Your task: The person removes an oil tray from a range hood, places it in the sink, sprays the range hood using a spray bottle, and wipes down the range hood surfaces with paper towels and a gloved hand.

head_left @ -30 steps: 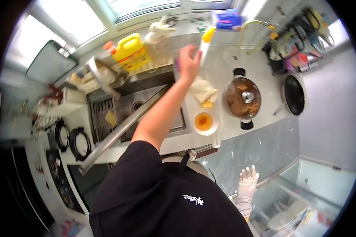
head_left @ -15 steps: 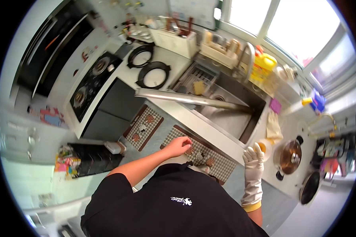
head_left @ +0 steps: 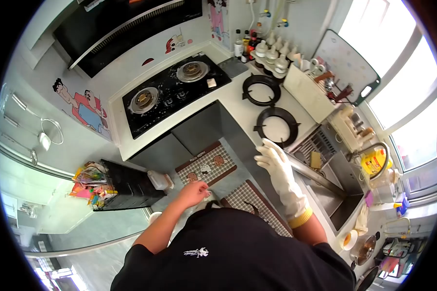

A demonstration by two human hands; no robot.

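My right hand (head_left: pixel 277 164), in a white rubber glove with a yellow cuff, reaches out over the counter edge with fingers spread. Its fingertips are at the near end of a long metal bar (head_left: pixel 318 175) lying across the sink (head_left: pixel 342 194), just below a black burner ring (head_left: pixel 277 127) on the white counter. Whether the glove touches the bar I cannot tell. My bare left hand (head_left: pixel 193 192) hangs low over the floor with fingers loosely curled and nothing in it, above a checkered mat (head_left: pixel 206 167).
A black gas stove (head_left: pixel 172 92) sits in the corner, with a second burner ring (head_left: pixel 261 88) beside it. A yellow bottle (head_left: pixel 374 162) stands behind the sink. A lidded pot (head_left: pixel 366 248) and an orange cup (head_left: pixel 348 239) are at the right. A black crate (head_left: pixel 126 186) and a white jug (head_left: pixel 160 180) stand on the floor.
The view has swung from the sink toward the stove corner. My gloved right hand rose from my side to the counter edge by the bar. My left hand dropped from the windowsill to beside my body.
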